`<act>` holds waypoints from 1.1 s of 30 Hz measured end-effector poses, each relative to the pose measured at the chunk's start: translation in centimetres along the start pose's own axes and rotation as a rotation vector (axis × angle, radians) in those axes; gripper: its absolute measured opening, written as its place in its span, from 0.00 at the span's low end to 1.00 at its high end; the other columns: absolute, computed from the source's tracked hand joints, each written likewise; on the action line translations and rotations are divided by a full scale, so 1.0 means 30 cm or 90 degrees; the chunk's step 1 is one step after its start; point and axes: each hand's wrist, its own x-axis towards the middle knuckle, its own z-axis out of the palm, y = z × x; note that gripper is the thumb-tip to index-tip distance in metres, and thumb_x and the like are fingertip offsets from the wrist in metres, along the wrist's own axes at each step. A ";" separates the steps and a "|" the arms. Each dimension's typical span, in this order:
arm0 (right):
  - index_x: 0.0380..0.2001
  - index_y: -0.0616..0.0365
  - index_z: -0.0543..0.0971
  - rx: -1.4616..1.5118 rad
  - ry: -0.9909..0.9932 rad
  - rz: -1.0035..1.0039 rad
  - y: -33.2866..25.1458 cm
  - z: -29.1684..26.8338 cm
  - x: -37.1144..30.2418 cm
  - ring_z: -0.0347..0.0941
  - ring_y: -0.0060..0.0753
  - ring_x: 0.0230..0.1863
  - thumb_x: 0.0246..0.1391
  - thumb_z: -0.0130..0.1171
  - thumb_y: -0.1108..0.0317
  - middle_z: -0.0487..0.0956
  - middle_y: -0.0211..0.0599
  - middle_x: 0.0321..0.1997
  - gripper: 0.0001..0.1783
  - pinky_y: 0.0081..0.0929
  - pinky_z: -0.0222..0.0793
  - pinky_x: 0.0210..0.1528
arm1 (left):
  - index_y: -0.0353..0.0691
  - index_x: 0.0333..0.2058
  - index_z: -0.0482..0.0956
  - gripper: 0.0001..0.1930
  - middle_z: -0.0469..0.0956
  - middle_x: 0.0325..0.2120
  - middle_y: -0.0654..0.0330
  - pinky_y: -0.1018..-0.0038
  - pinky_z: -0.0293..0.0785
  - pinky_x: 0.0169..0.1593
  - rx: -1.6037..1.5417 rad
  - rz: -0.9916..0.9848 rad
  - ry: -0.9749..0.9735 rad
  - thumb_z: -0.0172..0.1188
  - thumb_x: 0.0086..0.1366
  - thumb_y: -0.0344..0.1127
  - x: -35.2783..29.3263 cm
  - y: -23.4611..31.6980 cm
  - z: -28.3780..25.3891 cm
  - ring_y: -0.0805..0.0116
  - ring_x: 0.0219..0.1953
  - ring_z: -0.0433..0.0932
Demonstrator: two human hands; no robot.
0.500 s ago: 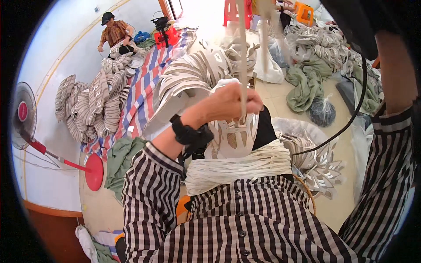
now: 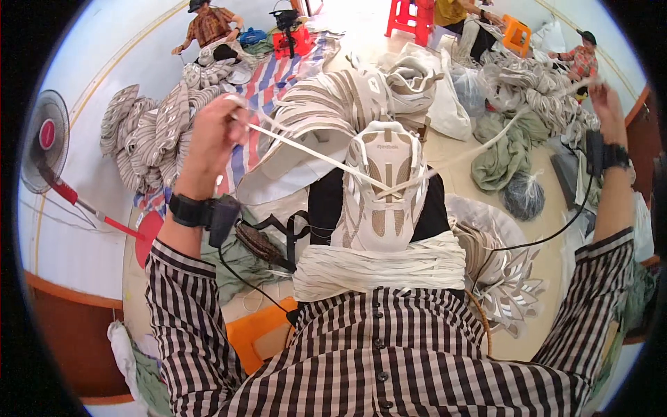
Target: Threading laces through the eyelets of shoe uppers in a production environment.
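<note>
A beige and white shoe upper (image 2: pixel 379 233) lies on my lap over dark cloth, tongue pointing away from me. Its cream shoelace (image 2: pixel 313 154) crosses over itself low on the lacing, and both ends stretch outward. My left hand (image 2: pixel 214 139), raised to the left, is closed on one end. Far out to the right my right hand (image 2: pixel 608 115) grips the other end, which is smeared by motion. Across my waist, just below the upper, lies a thick bundle of cream laces (image 2: pixel 382 270). A strap and cable run from each wrist.
A long stack of shoe uppers (image 2: pixel 309 104) stands beyond my lap, with another pile (image 2: pixel 156 142) at left. More uppers (image 2: pixel 511 292) lie by my right side. A standing fan (image 2: pixel 47 142) is at left. Co-workers sit at the back, near a red stool (image 2: pixel 411 21).
My hands have spread wide apart, the left from above the upper out to the left, the right reaching far right. The lace is now drawn out both ways, and the upper shows uncovered.
</note>
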 end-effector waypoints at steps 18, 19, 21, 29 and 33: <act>0.30 0.64 0.78 0.501 -0.445 0.298 -0.764 0.491 -0.635 0.76 0.21 0.27 0.53 0.56 0.73 0.78 0.32 0.24 0.05 0.20 0.71 0.31 | 0.35 0.45 0.74 0.13 0.79 0.33 0.58 0.77 0.74 0.38 0.280 -0.042 0.212 0.52 0.62 0.29 -0.271 -0.334 -0.619 0.72 0.33 0.77; 0.31 0.64 0.77 0.489 -0.481 0.187 -0.853 0.471 -0.636 0.77 0.25 0.27 0.53 0.56 0.73 0.79 0.36 0.25 0.05 0.22 0.71 0.31 | 0.34 0.44 0.75 0.11 0.79 0.32 0.58 0.78 0.74 0.38 0.303 -0.021 0.155 0.53 0.63 0.29 -0.288 -0.300 -0.457 0.72 0.32 0.78; 0.32 0.62 0.78 0.432 -0.414 -0.052 -0.971 0.486 -0.637 0.77 0.40 0.28 0.52 0.57 0.73 0.78 0.42 0.27 0.05 0.28 0.71 0.30 | 0.35 0.42 0.76 0.09 0.79 0.30 0.60 0.78 0.74 0.36 0.300 -0.012 0.028 0.54 0.63 0.28 -0.359 -0.250 -0.180 0.73 0.31 0.78; 0.29 0.59 0.71 0.194 -0.296 -0.182 -1.149 0.636 -0.577 0.76 0.47 0.26 0.47 0.56 0.70 0.77 0.42 0.23 0.07 0.38 0.70 0.27 | 0.34 0.37 0.78 0.08 0.80 0.29 0.57 0.77 0.73 0.33 0.345 0.223 -0.249 0.60 0.56 0.24 -0.375 -0.375 0.359 0.68 0.28 0.78; 0.26 0.59 0.68 0.096 -0.326 -0.212 -1.186 0.656 -0.570 0.76 0.46 0.24 0.41 0.58 0.70 0.75 0.42 0.19 0.10 0.40 0.69 0.24 | 0.34 0.36 0.76 0.09 0.77 0.26 0.62 0.79 0.71 0.33 0.273 0.124 -0.202 0.60 0.55 0.24 -0.334 -0.446 0.432 0.74 0.26 0.73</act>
